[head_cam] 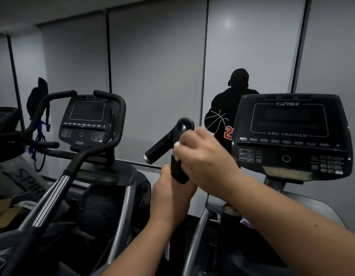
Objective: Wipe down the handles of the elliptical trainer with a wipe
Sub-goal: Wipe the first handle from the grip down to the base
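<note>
Right hand (204,156): fingers curled around the black handle (179,154), pressing a white wipe (176,145) against it. Only small scraps of wipe show past the fingers. Left hand (170,193): closed on the handle's lower shaft, nearer the camera. Handle sits centre-scene, glossy black, with a side grip angling down-left; left of the console (292,136) marked ARC TRAINER. Shaft below the hands hidden.

The black padded handle (179,152) stands at frame centre, the right hand (204,156) pressing a white wipe (176,148) on it above the left hand (170,194); the black Cybex console (292,136) sits right, a second black console (87,120) left
</note>
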A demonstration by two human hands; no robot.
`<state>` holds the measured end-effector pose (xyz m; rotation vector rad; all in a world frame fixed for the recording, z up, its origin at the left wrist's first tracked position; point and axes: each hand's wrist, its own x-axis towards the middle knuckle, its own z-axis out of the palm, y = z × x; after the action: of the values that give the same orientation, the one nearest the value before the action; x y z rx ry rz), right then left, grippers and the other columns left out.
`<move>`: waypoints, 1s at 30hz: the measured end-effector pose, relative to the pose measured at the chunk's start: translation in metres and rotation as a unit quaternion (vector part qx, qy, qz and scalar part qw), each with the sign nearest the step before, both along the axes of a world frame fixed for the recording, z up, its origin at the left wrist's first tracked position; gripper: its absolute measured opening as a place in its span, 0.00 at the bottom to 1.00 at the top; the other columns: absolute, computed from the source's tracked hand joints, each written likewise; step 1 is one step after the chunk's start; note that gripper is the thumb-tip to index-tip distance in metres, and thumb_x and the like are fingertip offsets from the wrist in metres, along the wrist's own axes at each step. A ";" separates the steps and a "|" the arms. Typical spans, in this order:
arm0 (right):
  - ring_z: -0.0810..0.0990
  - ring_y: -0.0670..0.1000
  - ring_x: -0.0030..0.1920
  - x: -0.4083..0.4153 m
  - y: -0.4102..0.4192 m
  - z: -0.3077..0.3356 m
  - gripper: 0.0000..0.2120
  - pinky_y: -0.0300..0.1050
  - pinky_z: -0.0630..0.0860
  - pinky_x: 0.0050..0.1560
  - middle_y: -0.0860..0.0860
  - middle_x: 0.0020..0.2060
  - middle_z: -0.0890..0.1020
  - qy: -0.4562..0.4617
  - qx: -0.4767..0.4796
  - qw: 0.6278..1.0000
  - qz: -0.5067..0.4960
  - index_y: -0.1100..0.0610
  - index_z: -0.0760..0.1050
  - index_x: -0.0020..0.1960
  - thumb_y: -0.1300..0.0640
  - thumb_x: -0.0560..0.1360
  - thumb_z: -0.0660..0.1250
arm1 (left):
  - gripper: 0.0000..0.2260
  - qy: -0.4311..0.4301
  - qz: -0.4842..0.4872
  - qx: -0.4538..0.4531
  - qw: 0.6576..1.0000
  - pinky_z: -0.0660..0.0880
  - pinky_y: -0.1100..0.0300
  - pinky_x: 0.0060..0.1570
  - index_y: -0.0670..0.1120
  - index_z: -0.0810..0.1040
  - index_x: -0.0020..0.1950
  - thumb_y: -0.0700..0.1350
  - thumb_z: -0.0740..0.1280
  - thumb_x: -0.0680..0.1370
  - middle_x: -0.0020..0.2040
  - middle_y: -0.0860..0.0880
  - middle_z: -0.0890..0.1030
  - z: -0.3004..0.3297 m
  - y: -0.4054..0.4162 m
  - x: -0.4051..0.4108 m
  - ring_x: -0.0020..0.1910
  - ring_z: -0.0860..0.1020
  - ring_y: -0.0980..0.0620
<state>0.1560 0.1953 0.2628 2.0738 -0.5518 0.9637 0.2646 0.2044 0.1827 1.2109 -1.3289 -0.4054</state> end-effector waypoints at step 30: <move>0.76 0.61 0.40 0.006 -0.013 0.014 0.08 0.54 0.75 0.34 0.58 0.41 0.77 -0.181 0.023 0.983 0.025 0.62 0.83 0.45 0.62 0.77 0.65 | 0.12 0.016 0.006 0.045 0.999 0.78 0.50 0.39 0.53 0.70 0.45 0.55 0.71 0.72 0.37 0.51 0.81 0.006 0.004 -0.001 0.38 0.80 0.47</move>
<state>0.1620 0.1820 0.2767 1.9690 -0.7169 1.3830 0.2639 0.2087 0.1883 1.2821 -1.2869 -0.4774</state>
